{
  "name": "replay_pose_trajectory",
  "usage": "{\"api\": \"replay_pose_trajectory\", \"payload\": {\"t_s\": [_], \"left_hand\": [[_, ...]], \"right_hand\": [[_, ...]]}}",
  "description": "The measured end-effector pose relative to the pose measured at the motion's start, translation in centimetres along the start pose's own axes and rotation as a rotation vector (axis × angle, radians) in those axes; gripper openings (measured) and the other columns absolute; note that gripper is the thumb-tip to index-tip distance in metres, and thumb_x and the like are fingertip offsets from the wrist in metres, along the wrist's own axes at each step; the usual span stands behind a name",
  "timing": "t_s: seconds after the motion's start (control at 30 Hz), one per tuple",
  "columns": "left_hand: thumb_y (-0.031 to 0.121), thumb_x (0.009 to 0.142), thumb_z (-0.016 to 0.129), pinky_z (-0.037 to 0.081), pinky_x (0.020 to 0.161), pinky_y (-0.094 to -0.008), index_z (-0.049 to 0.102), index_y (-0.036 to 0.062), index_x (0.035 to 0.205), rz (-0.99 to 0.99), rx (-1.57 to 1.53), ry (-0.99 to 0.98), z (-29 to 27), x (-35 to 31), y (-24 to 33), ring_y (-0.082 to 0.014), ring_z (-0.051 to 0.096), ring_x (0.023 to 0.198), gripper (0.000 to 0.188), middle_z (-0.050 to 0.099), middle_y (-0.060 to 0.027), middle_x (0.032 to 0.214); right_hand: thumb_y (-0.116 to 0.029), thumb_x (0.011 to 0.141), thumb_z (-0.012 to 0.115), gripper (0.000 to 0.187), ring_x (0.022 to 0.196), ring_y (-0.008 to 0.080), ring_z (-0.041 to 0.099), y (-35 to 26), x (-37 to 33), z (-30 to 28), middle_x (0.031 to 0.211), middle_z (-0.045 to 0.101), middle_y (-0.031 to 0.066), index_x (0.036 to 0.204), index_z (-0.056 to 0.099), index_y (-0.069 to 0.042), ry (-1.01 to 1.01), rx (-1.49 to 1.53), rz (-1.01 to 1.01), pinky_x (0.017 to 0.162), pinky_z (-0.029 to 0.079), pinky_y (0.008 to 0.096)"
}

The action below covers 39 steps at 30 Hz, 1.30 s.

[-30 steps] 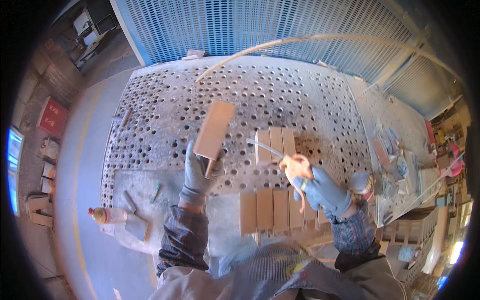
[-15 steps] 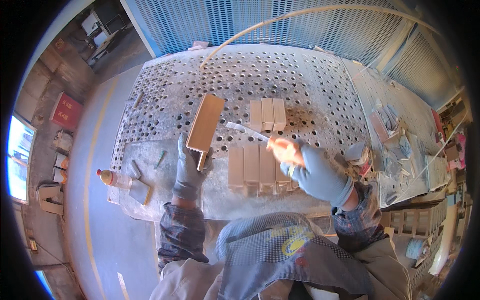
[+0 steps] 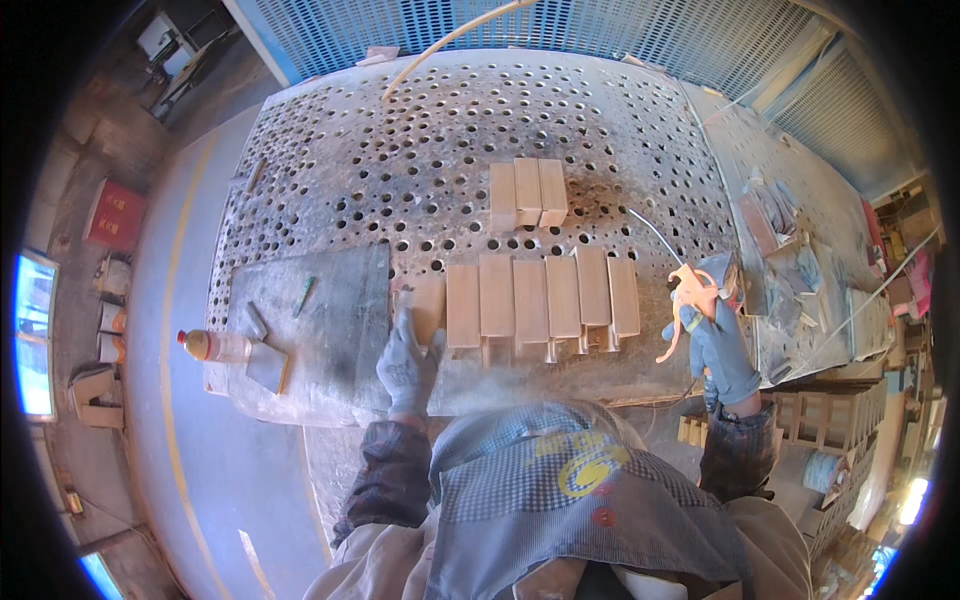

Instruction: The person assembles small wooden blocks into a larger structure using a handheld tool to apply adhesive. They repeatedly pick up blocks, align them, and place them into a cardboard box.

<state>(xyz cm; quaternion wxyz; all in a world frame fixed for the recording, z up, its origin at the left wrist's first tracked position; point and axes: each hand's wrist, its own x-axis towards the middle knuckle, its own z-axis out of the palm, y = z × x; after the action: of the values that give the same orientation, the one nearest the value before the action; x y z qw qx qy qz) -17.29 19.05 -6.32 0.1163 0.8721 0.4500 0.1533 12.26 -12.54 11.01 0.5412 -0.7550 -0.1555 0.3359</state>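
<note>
In a grey glove, my left hand (image 3: 408,372) grips the near end of a brown wooden block (image 3: 428,306) at the left end of a row. To its right several similar wooden blocks (image 3: 530,300) stand side by side, some with a thin ledge showing at the near end. My right hand (image 3: 727,352), also gloved, is closed around an orange air blow gun (image 3: 693,288). Its thin metal nozzle (image 3: 655,232) points away to the far left, right of the blocks. Three more wooden blocks (image 3: 528,192) lie together behind the row.
Everything rests on a perforated metal workbench (image 3: 330,160). A dark mat (image 3: 345,345) lies at the left, near a bottle (image 3: 222,347), a small square pad (image 3: 268,367) and a green stick (image 3: 304,296). A hose (image 3: 450,38) arches over the back. Clutter (image 3: 785,240) covers the right side.
My left hand has lowered the raised block onto the bench at the row's left end. My right hand has swung the blow gun right, away from the blocks.
</note>
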Motion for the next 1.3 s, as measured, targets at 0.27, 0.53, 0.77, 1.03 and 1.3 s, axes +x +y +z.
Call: {"api": "replay_pose_trajectory", "payload": {"t_s": [0.27, 0.53, 0.77, 1.03, 1.3], "left_hand": [[0.037, 0.09, 0.075, 0.051, 0.097, -0.0463, 0.055, 0.0034, 0.138, 0.327, -0.305, -0.022, 0.1, 12.9, 3.5, -0.0395, 0.062, 0.117, 0.062, 0.064, -0.0196, 0.127], [0.039, 0.077, 0.084, 0.05, 0.103, -0.0474, 0.035, 0.0034, 0.152, 0.629, -0.014, -0.557, 6.5, 26.4, 11.0, -0.0413, 0.057, 0.126, 0.096, 0.051, -0.0233, 0.146], [0.037, 0.076, 0.084, 0.048, 0.103, -0.0477, 0.035, -0.0022, 0.15, 0.473, -0.162, -0.322, 7.3, 27.7, 8.7, -0.0398, 0.054, 0.128, 0.097, 0.051, -0.0223, 0.142], [0.027, 0.094, 0.074, 0.056, 0.082, -0.0286, 0.06, -0.0013, 0.127, -0.253, -1.242, -0.416, 7.9, 28.7, 5.8, -0.0179, 0.069, 0.097, 0.046, 0.069, -0.0057, 0.112], [0.055, 0.102, 0.055, 0.049, 0.058, -0.0243, 0.067, 0.0044, 0.119, -0.305, -1.445, -0.531, -1.2, 25.9, 6.5, -0.0075, 0.062, 0.072, 0.055, 0.068, -0.0011, 0.092]], "right_hand": [[-0.017, 0.102, 0.061, 0.04, 0.044, 0.0044, 0.044, -2.0, 0.5, 1.3, 0.089, 0.07, 0.0075, 0.138, 0.051, -0.004, 0.086, 0.059, 0.091, 0.038, 0.033, 0.0222], [-0.008, 0.095, 0.067, 0.046, 0.092, 0.01, 0.062, -5.0, 6.8, 4.8, 0.109, 0.069, 0.0069, 0.138, 0.054, 0.002, 0.055, -0.112, 0.013, 0.078, 0.052, 0.0272], [-0.006, 0.096, 0.064, 0.047, 0.09, 0.0114, 0.064, -5.2, 11.9, 6.8, 0.114, 0.07, 0.0091, 0.141, 0.053, 0.002, -0.1, -0.236, -0.052, 0.077, 0.055, 0.0288], [-0.008, 0.098, 0.063, 0.039, 0.085, 0.0112, 0.065, -6.6, 11.0, 7.6, 0.111, 0.07, 0.0101, 0.135, 0.056, 0.004, -0.078, -0.046, -0.079, 0.073, 0.058, 0.0276], [-0.012, 0.098, 0.064, 0.029, 0.084, 0.0132, 0.068, -8.6, 7.4, 8.2, 0.101, 0.072, 0.008, 0.122, 0.063, 0.005, -0.206, -0.175, 0.051, 0.071, 0.056, 0.028]]}}
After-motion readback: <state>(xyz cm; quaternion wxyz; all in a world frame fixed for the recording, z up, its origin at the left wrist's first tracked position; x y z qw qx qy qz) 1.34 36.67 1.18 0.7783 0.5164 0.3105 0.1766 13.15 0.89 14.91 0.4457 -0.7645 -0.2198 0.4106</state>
